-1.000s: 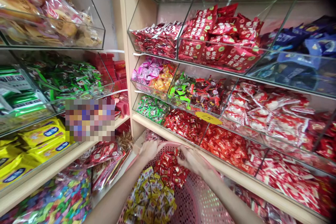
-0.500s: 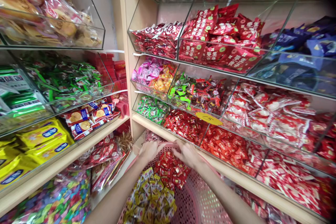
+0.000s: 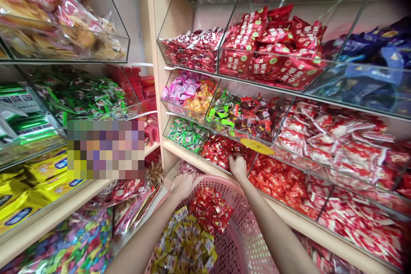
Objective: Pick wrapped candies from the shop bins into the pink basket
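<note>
A pink perforated plastic basket stands below me, with red-wrapped candies and yellow-wrapped candies lying in it. My left hand is closed on its far rim. Over the front of a low clear bin, my right hand reaches to a heap of red-wrapped candies. Its thumb side shows; the other fingers are mostly hidden, so I cannot see whether it holds any. A yellow tag marked 15 sits just above the hand.
Green-wrapped candies fill the bin to the left, and orange-red packets the one to the right. A wooden shelf edge runs below them. On the left are yellow packs and, lower, multicoloured candies. A blurred patch hides some shelf goods.
My right hand has let go of the basket rim and moved up and forward to the red candy bin. My left hand stays on the rim.
</note>
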{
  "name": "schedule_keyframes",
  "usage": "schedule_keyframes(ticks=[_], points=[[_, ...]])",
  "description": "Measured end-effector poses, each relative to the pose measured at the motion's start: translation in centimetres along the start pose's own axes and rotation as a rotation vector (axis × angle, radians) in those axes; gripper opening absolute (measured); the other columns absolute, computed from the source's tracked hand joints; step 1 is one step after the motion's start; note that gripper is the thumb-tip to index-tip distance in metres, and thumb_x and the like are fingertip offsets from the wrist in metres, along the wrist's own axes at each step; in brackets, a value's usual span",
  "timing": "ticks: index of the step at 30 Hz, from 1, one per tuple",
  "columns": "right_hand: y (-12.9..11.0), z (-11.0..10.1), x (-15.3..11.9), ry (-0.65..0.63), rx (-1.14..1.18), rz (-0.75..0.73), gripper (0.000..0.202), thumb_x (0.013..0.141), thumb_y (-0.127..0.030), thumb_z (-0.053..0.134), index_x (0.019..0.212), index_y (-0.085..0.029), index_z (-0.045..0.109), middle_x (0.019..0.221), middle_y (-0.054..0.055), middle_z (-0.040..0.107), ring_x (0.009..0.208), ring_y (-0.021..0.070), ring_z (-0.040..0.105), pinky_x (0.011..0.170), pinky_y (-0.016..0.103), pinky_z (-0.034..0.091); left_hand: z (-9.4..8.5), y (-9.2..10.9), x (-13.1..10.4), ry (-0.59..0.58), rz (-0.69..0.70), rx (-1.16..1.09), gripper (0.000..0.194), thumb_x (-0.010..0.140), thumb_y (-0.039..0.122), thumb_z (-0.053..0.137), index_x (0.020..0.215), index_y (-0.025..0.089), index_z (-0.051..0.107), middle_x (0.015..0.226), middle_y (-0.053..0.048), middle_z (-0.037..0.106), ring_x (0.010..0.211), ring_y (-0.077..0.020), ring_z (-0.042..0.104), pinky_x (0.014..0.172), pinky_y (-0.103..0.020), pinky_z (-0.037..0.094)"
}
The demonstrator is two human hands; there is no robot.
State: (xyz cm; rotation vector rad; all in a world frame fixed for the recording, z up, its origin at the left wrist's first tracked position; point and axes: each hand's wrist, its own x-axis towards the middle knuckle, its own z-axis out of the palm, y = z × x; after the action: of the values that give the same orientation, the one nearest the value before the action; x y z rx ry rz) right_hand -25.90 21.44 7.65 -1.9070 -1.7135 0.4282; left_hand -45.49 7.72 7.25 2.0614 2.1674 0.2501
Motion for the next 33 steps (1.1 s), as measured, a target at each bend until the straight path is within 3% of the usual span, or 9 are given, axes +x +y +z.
schedule_keyframes(ticks=[5,9,14,17,19,22,26,29,33], points=[[0.2,0.0,-0.1,0.006,0.016,-0.005,0.03,0.081,-0.038,0.042,0.089,-0.018,0.063,0.083,0.013,0.066,0.08,0.023,0.061,0.064,0.028,0.039,-0.1,0.3,0.1,-0.04,-0.005,-0.011,0.071,0.083,0.064,0.009,0.094,0.018,0.062,0.085,-0.013,0.067,0.081,-0.0262,0.064,0.07,-0.036,0.046],[-0.1,-0.2,-0.6,0.042,0.047,-0.031,0.028,0.081,-0.037,0.041,0.086,-0.018,0.062,0.077,0.01,0.065,0.074,0.0207,0.06,0.061,0.026,0.037,0.1,0.2,0.2,-0.027,-0.002,0.005,0.073,0.081,0.066,0.007,0.092,0.018,0.062,0.086,-0.013,0.067,0.083,-0.0275,0.063,0.071,-0.038,0.046],[-0.7,-1.3,-2.5,0.191,0.228,-0.268,0.032,0.084,-0.04,0.038,0.09,-0.016,0.058,0.065,0.004,0.06,0.059,0.0149,0.053,0.058,0.024,0.035,0.4,-0.1,0.2,-0.008,0.013,0.007,0.072,0.082,0.065,0.006,0.094,0.02,0.061,0.085,-0.012,0.067,0.082,-0.0282,0.064,0.069,-0.039,0.047],[-0.9,-2.6,-4.7,0.182,0.351,-0.413,0.032,0.085,-0.042,0.038,0.088,-0.016,0.055,0.06,-0.001,0.053,0.053,0.0116,0.047,0.055,0.022,0.035,0.5,-0.1,0.4,-0.012,0.016,0.009,0.073,0.082,0.065,0.006,0.095,0.019,0.06,0.085,-0.013,0.067,0.082,-0.0279,0.064,0.07,-0.038,0.046],[-0.5,-3.4,-6.4,0.058,0.392,-0.509,0.029,0.086,-0.043,0.039,0.086,-0.017,0.054,0.058,-0.003,0.049,0.051,0.0101,0.043,0.053,0.021,0.033,0.7,-0.1,0.5,-0.016,0.006,0.011,0.073,0.081,0.066,0.007,0.095,0.018,0.061,0.087,-0.014,0.067,0.082,-0.0277,0.063,0.07,-0.038,0.046],[0.9,-4.1,-8.9,-0.268,0.353,-0.644,0.025,0.086,-0.041,0.04,0.082,-0.019,0.053,0.057,-0.005,0.047,0.051,0.0091,0.041,0.051,0.02,0.031,0.8,-0.1,0.6,-0.024,-0.001,0.012,0.074,0.081,0.066,0.006,0.095,0.019,0.061,0.087,-0.014,0.067,0.083,-0.0274,0.063,0.071,-0.038,0.046],[3.0,-3.4,-10.5,-0.626,0.188,-0.675,0.018,0.085,-0.033,0.042,0.076,-0.019,0.051,0.057,-0.005,0.049,0.051,0.0082,0.04,0.05,0.019,0.028,0.9,0.0,0.6,-0.026,0.009,0.028,0.075,0.08,0.067,0.005,0.094,0.019,0.061,0.084,-0.013,0.067,0.081,-0.0275,0.064,0.071,-0.038,0.046],[3.8,-2.7,-10.7,-0.74,0.026,-0.692,0.01,0.08,-0.024,0.046,0.073,-0.018,0.051,0.06,-0.005,0.051,0.053,0.0076,0.04,0.051,0.019,0.026,0.8,0.1,0.6,-0.018,0.004,0.038,0.075,0.08,0.067,0.005,0.093,0.019,0.061,0.084,-0.013,0.067,0.081,-0.0273,0.064,0.07,-0.038,0.046],[3.9,-2.5,-10.8,-0.777,-0.11,-0.733,0.005,0.074,-0.017,0.048,0.071,-0.018,0.052,0.062,-0.004,0.052,0.055,0.0074,0.039,0.051,0.02,0.022,0.9,0.0,0.6,-0.031,0.004,0.043,0.075,0.081,0.066,0.005,0.095,0.018,0.061,0.086,-0.014,0.066,0.083,-0.0263,0.063,0.072,-0.037,0.046]])
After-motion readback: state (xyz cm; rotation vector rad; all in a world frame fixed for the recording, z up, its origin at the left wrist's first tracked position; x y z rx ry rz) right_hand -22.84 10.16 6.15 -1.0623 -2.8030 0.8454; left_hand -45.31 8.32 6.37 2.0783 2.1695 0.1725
